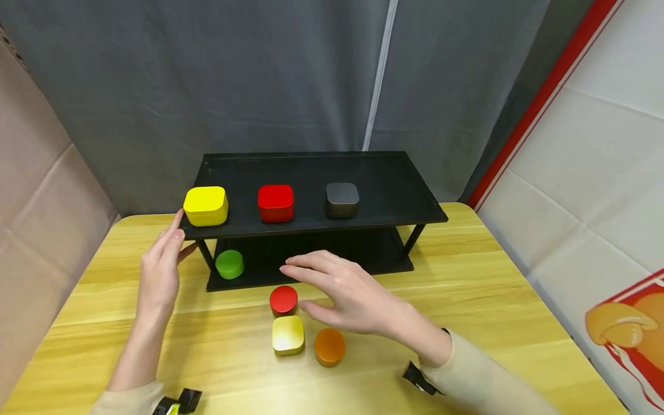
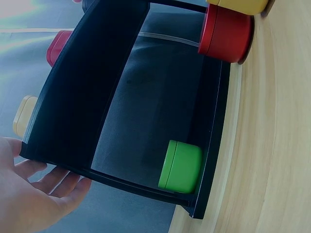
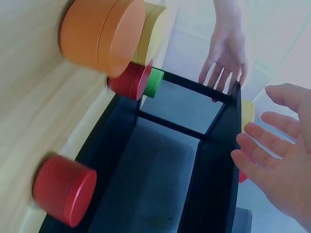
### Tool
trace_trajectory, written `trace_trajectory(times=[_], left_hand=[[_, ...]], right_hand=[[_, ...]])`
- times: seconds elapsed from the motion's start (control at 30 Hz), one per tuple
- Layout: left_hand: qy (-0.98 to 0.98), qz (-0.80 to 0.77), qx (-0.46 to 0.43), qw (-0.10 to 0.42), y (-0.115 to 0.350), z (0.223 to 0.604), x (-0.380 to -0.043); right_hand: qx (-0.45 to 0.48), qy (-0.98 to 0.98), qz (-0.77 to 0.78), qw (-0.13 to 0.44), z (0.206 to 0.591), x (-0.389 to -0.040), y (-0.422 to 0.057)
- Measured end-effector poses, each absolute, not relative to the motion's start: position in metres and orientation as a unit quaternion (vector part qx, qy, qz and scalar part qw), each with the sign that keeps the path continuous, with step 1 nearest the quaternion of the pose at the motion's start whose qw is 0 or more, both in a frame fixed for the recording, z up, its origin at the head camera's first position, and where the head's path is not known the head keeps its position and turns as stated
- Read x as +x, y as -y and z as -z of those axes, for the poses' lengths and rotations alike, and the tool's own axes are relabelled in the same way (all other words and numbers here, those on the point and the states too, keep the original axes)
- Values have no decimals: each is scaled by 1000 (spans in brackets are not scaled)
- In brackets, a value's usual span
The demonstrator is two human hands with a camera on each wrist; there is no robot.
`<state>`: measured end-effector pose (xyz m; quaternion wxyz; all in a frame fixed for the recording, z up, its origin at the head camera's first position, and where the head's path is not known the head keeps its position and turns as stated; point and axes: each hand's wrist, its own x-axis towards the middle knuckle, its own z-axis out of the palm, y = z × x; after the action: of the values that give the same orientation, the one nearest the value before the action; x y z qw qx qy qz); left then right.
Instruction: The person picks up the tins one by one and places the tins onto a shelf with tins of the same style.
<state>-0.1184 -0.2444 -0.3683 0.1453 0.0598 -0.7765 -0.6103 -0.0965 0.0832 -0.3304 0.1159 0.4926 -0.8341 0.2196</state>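
A black two-tier shelf (image 1: 384, 190) stands on the table. My left hand (image 1: 161, 271) holds its upper tier at the left front corner, thumb and fingers about the edge in the left wrist view. On the upper tier sit rounded-square tins: yellow (image 1: 205, 206), red (image 1: 276, 203) and dark grey (image 1: 342, 200). A green round tin (image 1: 230, 264) is on the lower tier, at the left. My right hand (image 1: 347, 294), fingers extended and holding nothing, hovers in front of the shelf beside a red round tin (image 1: 283, 300). A second red round tin (image 3: 63, 190) shows in the right wrist view.
On the wooden table (image 1: 233, 369), a pale gold rounded-square tin (image 1: 288, 335) and an orange round tin (image 1: 329, 346) lie nearer to me. Behind the shelf hangs a grey curtain (image 1: 207, 75). Pale panels (image 1: 596, 173) flank the table.
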Motion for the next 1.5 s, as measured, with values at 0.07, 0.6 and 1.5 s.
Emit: trace_trajectory(times=[0.07, 0.6, 1.5], left_hand=[[772, 616, 59, 146, 245, 368, -119], [774, 613, 51, 152, 247, 367, -120], [763, 627, 49, 151, 246, 369, -120]], right_hand=[[488, 837, -225, 107, 331, -95, -80], [444, 877, -183, 2, 347, -77, -59], [434, 896, -85, -25, 386, -67, -47]])
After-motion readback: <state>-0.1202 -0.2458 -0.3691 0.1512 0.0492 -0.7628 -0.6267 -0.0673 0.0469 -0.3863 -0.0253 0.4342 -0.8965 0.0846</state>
